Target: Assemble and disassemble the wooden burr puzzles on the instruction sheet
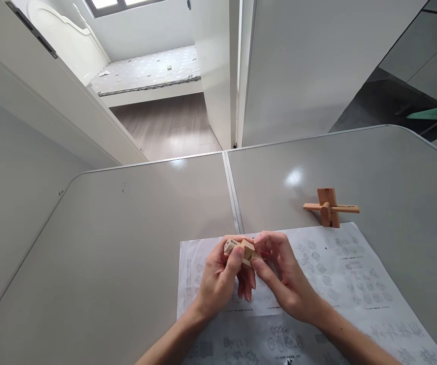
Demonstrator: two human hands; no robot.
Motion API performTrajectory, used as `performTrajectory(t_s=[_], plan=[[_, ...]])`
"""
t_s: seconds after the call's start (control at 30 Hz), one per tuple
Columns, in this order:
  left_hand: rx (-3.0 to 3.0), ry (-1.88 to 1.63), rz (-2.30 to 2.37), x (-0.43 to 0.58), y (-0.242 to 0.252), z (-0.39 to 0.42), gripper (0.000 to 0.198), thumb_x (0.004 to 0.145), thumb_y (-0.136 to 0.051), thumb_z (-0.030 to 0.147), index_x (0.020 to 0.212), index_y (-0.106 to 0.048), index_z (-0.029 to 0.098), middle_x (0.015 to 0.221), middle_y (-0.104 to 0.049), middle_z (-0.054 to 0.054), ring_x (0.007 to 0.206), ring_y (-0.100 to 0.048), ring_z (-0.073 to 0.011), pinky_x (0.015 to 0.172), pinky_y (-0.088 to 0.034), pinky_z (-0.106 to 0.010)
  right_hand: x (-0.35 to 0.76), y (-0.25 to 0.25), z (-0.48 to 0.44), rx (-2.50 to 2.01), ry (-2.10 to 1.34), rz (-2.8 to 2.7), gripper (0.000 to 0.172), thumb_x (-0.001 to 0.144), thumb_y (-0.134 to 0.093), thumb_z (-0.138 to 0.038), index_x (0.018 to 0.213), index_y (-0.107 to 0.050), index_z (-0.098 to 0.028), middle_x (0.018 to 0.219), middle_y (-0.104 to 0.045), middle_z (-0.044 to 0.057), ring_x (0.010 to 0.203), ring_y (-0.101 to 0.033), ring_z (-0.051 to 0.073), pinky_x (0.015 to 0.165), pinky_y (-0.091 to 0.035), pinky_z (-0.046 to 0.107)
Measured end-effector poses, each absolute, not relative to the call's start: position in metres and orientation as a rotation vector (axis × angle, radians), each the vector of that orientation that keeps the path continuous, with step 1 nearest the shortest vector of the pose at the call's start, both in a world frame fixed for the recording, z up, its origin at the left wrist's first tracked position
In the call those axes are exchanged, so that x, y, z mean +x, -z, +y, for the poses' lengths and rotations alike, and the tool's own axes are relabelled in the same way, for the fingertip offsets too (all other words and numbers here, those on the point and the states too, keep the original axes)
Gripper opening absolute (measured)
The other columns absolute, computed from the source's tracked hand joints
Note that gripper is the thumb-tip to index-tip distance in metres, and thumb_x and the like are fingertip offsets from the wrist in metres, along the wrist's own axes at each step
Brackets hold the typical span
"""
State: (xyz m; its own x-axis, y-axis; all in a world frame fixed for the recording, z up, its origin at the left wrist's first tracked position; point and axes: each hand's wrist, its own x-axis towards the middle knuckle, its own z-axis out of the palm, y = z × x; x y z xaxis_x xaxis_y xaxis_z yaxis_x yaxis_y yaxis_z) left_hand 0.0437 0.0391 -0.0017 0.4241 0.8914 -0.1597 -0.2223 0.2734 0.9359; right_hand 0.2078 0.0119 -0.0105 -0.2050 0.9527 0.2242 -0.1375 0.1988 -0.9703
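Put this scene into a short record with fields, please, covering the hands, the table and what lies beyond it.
Left hand: holds small wooden blocks between thumb and fingers
Right hand: grips the same cluster from its other side
Block markings: dark mark on the leftmost end; not clearly legible
Under the hands: sheet printed with small diagrams
Also on table: wooden cross of crossed pieces, near the sheet's far edge, right of the hands
Table: grey, with a pale seam
Beyond: bed, seen through a doorway
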Motion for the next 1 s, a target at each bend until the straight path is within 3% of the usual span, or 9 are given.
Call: performTrajectory(t_s=[0.13, 0.37, 0.53, 0.77, 1.0], plan=[[1.016, -0.869, 0.772, 0.044, 0.004, 0.040, 0.045, 0.107, -0.054, 0.060, 0.118, -0.063, 0.017, 0.056, -0.062, 0.007, 0.036, -0.054, -0.0074, 0.038, -0.044, -0.015, 0.209, 0.014, 0.012, -0.890, -1.236, -1.397, 0.016, 0.116, -0.046, -0.024, 0.129, -0.042, -0.033, 0.092, -0.060, -0.003, 0.068, -0.069, 0.015, 0.074, -0.059, 0.037], [0.984, -0.861, 0.760, 0.044, 0.010, 0.039, 0.045, 0.108, -0.053, 0.058, 0.121, -0.061, 0.017, 0.061, -0.066, 0.004, 0.037, -0.059, -0.0093, 0.037, -0.044, -0.015, 0.213, 0.021, 0.012, -1.003, -1.139, -1.440, 0.016, 0.113, -0.050, -0.025, 0.125, -0.044, -0.033, 0.099, -0.059, -0.001, 0.068, -0.063, 0.014, 0.061, -0.052, 0.032], [0.992, -0.848, 0.746, 0.044, 0.008, 0.040, 0.043, 0.108, -0.052, 0.060, 0.116, -0.060, 0.018, 0.057, -0.064, 0.005, 0.035, -0.055, -0.0081, 0.036, -0.042, -0.014, 0.215, 0.015, 0.012, -1.030, -1.186, -1.398, 0.010, 0.114, -0.051, -0.032, 0.122, -0.045, -0.033, 0.099, -0.058, 0.000, 0.074, -0.062, 0.016, 0.069, -0.054, 0.035], [0.971, -0.816, 0.747, 0.043, 0.006, 0.039, 0.047, 0.109, -0.049, 0.060, 0.128, -0.058, 0.018, 0.065, -0.068, 0.002, 0.039, -0.059, -0.0093, 0.041, -0.046, -0.017, 0.217, 0.010, 0.016, -1.034, -1.363, -1.292, 0.011, 0.114, -0.053, -0.041, 0.117, -0.051, -0.030, 0.082, -0.054, -0.005, 0.066, -0.056, 0.015, 0.064, -0.047, 0.031], [0.981, -0.793, 0.640, 0.042, 0.003, 0.036, 0.073, 0.092, -0.081, 0.054, 0.149, -0.048, 0.021, 0.085, -0.071, -0.002, 0.050, -0.063, -0.0089, 0.048, -0.052, -0.019, 0.223, 0.002, 0.019, -1.021, -1.490, -1.105, 0.019, 0.112, -0.056, -0.048, 0.115, -0.053, -0.029, 0.086, -0.058, -0.004, 0.063, -0.056, 0.013, 0.063, -0.047, 0.029]])
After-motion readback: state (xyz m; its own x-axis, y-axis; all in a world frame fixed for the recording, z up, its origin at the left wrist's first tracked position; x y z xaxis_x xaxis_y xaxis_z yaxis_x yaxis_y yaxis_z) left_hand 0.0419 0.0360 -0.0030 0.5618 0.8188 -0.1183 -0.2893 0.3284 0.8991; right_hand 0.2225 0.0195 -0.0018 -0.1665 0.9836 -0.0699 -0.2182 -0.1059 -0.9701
